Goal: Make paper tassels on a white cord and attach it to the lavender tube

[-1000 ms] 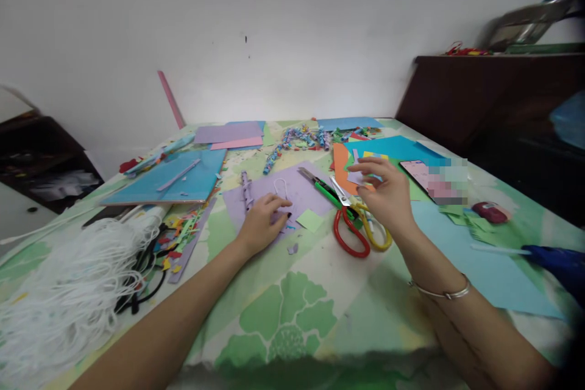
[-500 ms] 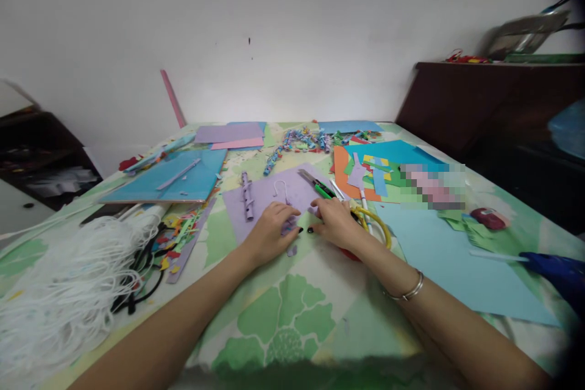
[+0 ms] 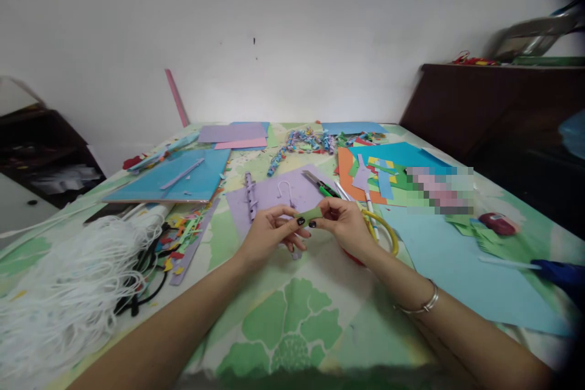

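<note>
A small green paper piece (image 3: 311, 216) is pinched between both hands above the table's middle. My left hand (image 3: 273, 233) grips its left end with thumb and fingers; my right hand (image 3: 343, 224) closes on its right end. Just behind them lies a purple sheet (image 3: 269, 192) bearing a white string (image 3: 284, 186). A rolled purple tube with dark holes (image 3: 250, 195) stands out at the sheet's left. Beyond my right hand are a green and black cutter (image 3: 325, 186) and yellow-handled scissors (image 3: 392, 233), partly hidden by the hand.
White cord (image 3: 77, 280) is heaped at left, beside colored scraps (image 3: 180, 241) and a blue board (image 3: 169, 180). Light blue paper (image 3: 457, 262) covers the right side. Curled paper strings (image 3: 301, 141) lie at the back. A dark cabinet (image 3: 479, 97) stands at right.
The hands have risen slightly from the tabletop, and the green paper piece now shows between their fingertips. The view has shifted slightly.
</note>
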